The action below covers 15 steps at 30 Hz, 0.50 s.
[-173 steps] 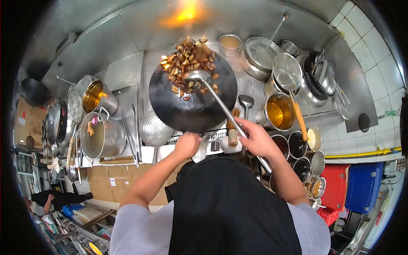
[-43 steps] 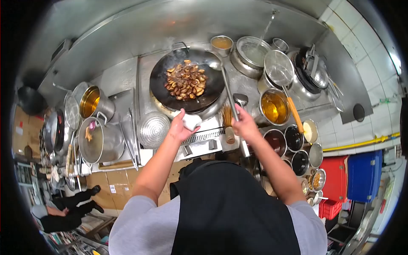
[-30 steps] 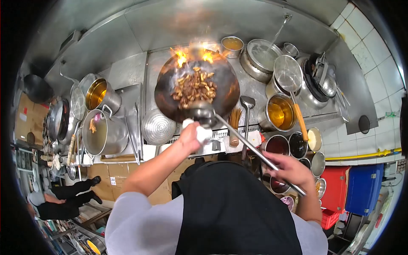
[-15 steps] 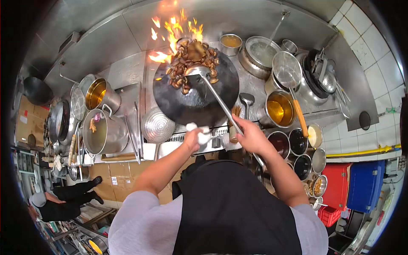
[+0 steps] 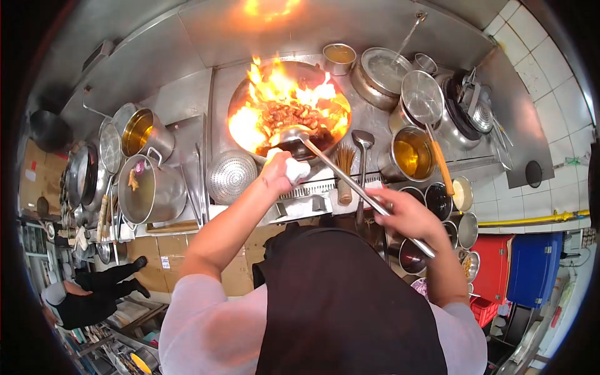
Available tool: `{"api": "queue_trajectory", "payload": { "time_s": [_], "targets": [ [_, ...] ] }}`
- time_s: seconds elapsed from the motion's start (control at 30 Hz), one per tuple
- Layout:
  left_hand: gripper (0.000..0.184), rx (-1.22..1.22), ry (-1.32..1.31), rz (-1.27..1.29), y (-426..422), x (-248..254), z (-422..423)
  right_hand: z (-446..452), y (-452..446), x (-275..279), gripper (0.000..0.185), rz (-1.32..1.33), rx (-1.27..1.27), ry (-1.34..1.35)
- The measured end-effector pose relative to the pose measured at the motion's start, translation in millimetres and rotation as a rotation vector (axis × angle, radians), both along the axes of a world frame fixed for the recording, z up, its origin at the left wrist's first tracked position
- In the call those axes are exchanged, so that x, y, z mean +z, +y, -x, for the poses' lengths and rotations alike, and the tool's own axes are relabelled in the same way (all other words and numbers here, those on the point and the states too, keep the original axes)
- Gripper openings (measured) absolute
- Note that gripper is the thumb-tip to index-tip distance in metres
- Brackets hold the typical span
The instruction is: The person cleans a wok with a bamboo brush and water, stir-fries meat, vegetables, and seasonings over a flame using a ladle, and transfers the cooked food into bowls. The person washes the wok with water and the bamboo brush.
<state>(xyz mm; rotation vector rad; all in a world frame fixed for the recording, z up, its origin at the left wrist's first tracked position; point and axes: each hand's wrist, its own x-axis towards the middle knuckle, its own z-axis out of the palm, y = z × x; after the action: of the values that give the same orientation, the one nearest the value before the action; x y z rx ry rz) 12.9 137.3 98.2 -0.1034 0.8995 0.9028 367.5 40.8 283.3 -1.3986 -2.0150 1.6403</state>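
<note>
My left hand [image 5: 278, 170] is closed on a folded white cloth [image 5: 298, 170] at the near rim of a large wok [image 5: 307, 70]. Whether the fingers also grip the wok's handle is hidden. Brown, mushroom-like pieces [image 5: 290, 116] lie in the wok, with tall flames around and over them. My right hand [image 5: 407, 211] grips the long handle of a steel ladle [image 5: 342, 169]. The ladle's bowl rests low in the wok, against the near side of the food.
A perforated strainer [image 5: 231, 178] lies left of the wok. To the right are a bamboo brush [image 5: 344, 175], a spatula [image 5: 362, 140] and a pot of yellow oil [image 5: 395, 164]. A stockpot [image 5: 178, 195] stands at left. Another person [image 5: 94, 300] is at far left.
The wok has tilted back level from its forward-raised pose, and the tossed pieces have dropped into it. Flames have spread across the wok. My right hand has moved right and down with the ladle.
</note>
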Motion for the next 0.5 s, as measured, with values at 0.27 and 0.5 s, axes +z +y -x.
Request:
{"api": "queue_trajectory", "payload": {
  "time_s": [0.27, 0.5],
  "targets": [
    [0.026, 0.090, 0.055, -0.046, -81.7, -94.3, -10.1, 51.4, 15.4, -56.4, 0.070, -0.369, -0.100, 0.035],
    [0.015, 0.058, 0.105, -0.046, -54.4, -3.8, 2.5, -8.5, -51.0, -17.7, 0.072, 0.267, -0.213, 0.290]
  ]
}}
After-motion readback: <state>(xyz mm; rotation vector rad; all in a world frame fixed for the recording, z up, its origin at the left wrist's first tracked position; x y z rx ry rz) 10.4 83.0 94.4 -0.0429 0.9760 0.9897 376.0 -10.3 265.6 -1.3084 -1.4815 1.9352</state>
